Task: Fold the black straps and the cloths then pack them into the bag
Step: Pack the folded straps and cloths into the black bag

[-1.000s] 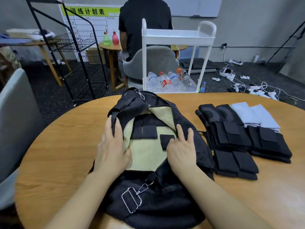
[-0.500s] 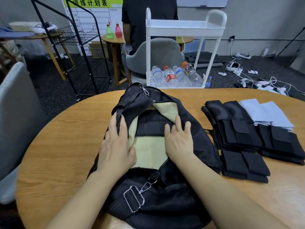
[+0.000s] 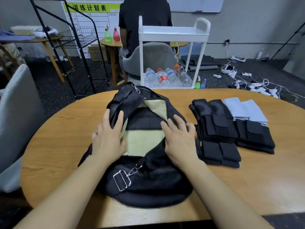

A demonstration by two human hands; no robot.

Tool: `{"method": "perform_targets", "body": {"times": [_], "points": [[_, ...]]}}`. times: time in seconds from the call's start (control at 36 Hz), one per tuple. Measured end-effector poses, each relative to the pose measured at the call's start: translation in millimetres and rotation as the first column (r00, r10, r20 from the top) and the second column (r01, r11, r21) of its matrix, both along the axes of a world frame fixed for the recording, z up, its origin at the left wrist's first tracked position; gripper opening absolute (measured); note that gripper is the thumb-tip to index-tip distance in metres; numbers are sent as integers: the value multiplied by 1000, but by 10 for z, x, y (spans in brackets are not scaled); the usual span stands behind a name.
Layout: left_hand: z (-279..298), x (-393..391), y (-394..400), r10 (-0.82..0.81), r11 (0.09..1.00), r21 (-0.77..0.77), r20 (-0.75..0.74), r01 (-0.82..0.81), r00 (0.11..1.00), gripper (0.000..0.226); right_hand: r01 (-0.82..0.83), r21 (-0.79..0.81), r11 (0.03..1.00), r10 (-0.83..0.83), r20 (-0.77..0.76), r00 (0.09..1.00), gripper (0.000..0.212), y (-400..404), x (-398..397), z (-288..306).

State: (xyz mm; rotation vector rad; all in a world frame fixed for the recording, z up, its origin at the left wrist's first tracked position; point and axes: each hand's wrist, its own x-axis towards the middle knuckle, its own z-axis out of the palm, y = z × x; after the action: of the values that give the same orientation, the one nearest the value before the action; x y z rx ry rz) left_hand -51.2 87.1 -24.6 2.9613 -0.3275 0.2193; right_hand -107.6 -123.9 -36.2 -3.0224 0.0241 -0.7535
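Across the round wooden table [image 3: 57, 146] from me stands a white utility cart [image 3: 173, 33] with water bottles [image 3: 166, 77] on its bottom shelf, and behind it a person in a black shirt [image 3: 145, 17] sits on a grey chair [image 3: 153, 57]. A black wire rack [image 3: 77, 40] stands to the left. Nothing lies between my hands and the work.

The black bag [image 3: 148, 179] lies open in front of me, its beige lining [image 3: 143, 141] showing and folded black straps [image 3: 145, 119] already packed at the far end. My left hand [image 3: 108, 138] rests flat on the bag's left flap, fingers straight. My right hand [image 3: 179, 136] lies on the right flap with fingers spread and relaxed, holding nothing. Just to its right sit the stacks of folded straps [image 3: 221, 128], with two light blue cloths [image 3: 245, 109] beyond them.

A second ago a small black tab showed by my right fingers; now the packed straps lie flat, and my right hand has shifted outward onto the flap.
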Motion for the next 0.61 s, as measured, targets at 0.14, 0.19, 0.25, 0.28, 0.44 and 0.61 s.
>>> {"method": "perform_targets", "body": {"times": [0.14, 0.19, 0.25, 0.28, 0.44, 0.61], "points": [[7, -16, -44, 29, 998, 56, -35, -27, 999, 91, 91, 14, 996, -92, 112, 989, 47, -341, -539, -60], [8, -25, -59, 39, 998, 59, -45, -36, 998, 92, 145, 9, 989, -146, 81, 986, 49, -479, -709, -119], [15, -34, -71, 48, 997, 60, -54, -45, 997, 92, 190, -6, 982, -189, 55, 980, 48, -609, -818, -177], [19, -39, -75, 51, 997, 57, -58, -47, 997, 92, 206, -17, 978, -205, 45, 978, 46, -670, -853, -203], [26, -65, -61, 58, 998, 24, -72, -56, 996, 90, 281, -49, 959, -285, -132, 949, 45, -862, -933, -313], [49, -47, -32, 78, 997, -17, -95, -80, 992, 95, 296, -58, 954, -300, -96, 949, 24, -856, -895, -262]]}}
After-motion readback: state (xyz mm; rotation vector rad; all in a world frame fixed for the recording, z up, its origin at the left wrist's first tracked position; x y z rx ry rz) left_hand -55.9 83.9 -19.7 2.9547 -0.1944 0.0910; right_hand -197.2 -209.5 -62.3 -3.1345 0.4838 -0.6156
